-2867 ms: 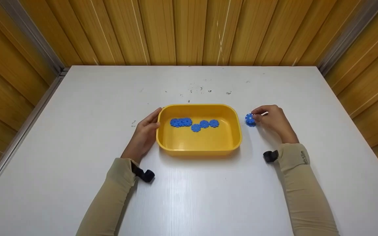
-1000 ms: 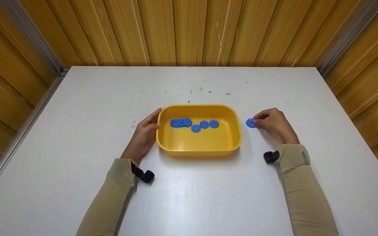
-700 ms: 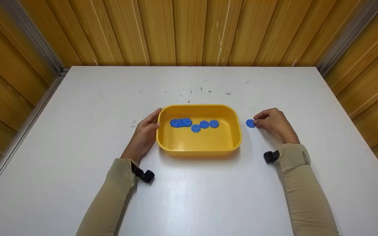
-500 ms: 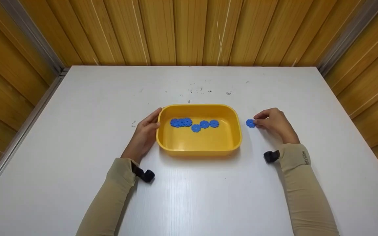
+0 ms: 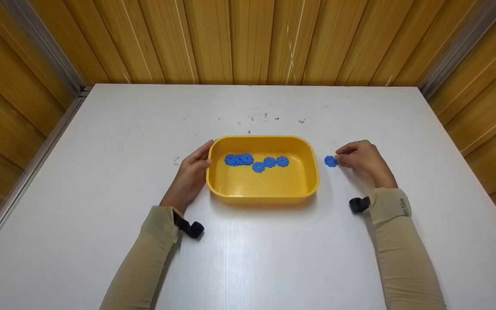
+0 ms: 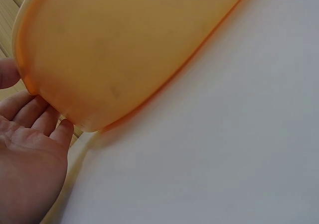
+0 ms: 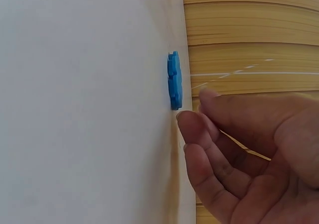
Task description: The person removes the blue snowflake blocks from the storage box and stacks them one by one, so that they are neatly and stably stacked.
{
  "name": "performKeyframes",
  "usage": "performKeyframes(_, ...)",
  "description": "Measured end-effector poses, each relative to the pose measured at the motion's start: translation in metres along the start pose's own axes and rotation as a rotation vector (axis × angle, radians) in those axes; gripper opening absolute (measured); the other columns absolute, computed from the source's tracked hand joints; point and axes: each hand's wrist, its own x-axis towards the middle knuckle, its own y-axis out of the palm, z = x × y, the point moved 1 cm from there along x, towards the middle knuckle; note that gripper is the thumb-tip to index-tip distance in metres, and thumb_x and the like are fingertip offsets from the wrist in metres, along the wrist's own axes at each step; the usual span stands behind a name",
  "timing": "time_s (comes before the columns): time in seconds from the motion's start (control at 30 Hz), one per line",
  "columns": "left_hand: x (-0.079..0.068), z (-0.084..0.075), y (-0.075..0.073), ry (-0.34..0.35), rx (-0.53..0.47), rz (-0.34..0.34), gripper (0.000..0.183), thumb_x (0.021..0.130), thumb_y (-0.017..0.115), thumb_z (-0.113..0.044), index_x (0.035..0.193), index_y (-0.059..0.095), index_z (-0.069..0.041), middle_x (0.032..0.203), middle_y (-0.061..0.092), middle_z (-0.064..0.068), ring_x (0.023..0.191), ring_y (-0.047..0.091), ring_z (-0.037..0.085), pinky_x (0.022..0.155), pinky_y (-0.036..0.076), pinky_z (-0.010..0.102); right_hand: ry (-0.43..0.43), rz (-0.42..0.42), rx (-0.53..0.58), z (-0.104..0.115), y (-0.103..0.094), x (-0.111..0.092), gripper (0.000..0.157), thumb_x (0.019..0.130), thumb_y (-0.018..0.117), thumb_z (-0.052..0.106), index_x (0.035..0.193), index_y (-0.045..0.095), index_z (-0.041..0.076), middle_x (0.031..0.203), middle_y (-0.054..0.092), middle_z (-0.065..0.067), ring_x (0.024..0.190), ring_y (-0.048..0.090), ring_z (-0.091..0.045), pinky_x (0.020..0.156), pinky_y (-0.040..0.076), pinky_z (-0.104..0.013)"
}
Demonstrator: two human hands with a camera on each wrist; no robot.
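Note:
A yellow plastic tub (image 5: 263, 201) stands mid-table in the head view. My left hand (image 5: 192, 174) holds its left end, with the thumb at the rim and the fingers against the outer wall in the left wrist view. Several blue notched plastic discs (image 5: 258, 167) lie flat inside the tub, some overlapping at the left. Right of the tub, a small stack of blue discs (image 5: 330, 161) lies on the table; the right wrist view shows its layered edge (image 7: 175, 82). My right hand (image 5: 365, 160) is beside this stack, its loosely bent fingertips right at the edge.
The white table (image 5: 248, 258) bears small dark marks (image 5: 277, 118) behind the tub. Yellow wood-look panels (image 5: 248, 43) rise behind and at both sides. A black wrist camera (image 5: 194, 230) sits on the left sleeve, another black camera (image 5: 359, 205) on the right.
Earlier, the right hand held one disc tilted above another; now they lie stacked flat. The right fingertips have drawn slightly right, off the stack. The left hand and tub stayed put.

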Motion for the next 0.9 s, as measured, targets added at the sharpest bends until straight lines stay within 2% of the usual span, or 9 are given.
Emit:
performKeyframes(0.2, 0.001, 0.001, 0.0, -0.008, 0.014, 0.012, 0.064, 0.1, 0.045, 0.002, 0.161, 0.03, -0.008, 0.171, 0.024, 0.004, 0.159, 0.022, 0.019, 0.129, 0.024, 0.036, -0.027, -0.013, -0.008, 0.004, -0.008, -0.003, 0.04, 0.097, 0.065, 0.024, 0.13, 0.067, 0.0, 0.131, 0.064, -0.024, 0.112, 0.056, -0.031, 0.093, 0.049, -0.03)
performKeyframes(0.4, 0.001, 0.001, 0.001, -0.013, 0.018, 0.012, 0.064, 0.1, 0.046, 0.002, 0.161, 0.03, -0.008, 0.171, 0.024, 0.004, 0.159, 0.023, 0.019, 0.13, 0.023, 0.035, -0.036, -0.006, -0.018, 0.012, -0.018, -0.003, 0.042, 0.098, 0.065, 0.025, 0.132, 0.066, 0.0, 0.133, 0.064, -0.024, 0.112, 0.058, -0.031, 0.097, 0.051, -0.035)
performKeyframes(0.67, 0.0, -0.001, 0.0, -0.011, 0.009, 0.01, 0.065, 0.1, 0.045, 0.002, 0.161, 0.029, -0.008, 0.172, 0.021, 0.003, 0.159, 0.02, 0.018, 0.13, 0.022, 0.035, -0.07, 0.001, -0.03, 0.036, -0.027, -0.003, 0.044, 0.1, 0.064, 0.026, 0.135, 0.063, 0.0, 0.135, 0.062, -0.026, 0.114, 0.06, -0.037, 0.107, 0.05, -0.052)
performKeyframes(0.9, -0.001, -0.001, 0.0, -0.011, 0.003, 0.005, 0.065, 0.1, 0.046, 0.002, 0.161, 0.03, -0.009, 0.171, 0.025, 0.003, 0.158, 0.024, 0.018, 0.128, 0.026, 0.034, -0.101, 0.026, -0.06, 0.062, -0.03, -0.004, 0.043, 0.1, 0.065, 0.024, 0.136, 0.062, 0.001, 0.135, 0.061, -0.024, 0.119, 0.056, -0.038, 0.11, 0.048, -0.056)
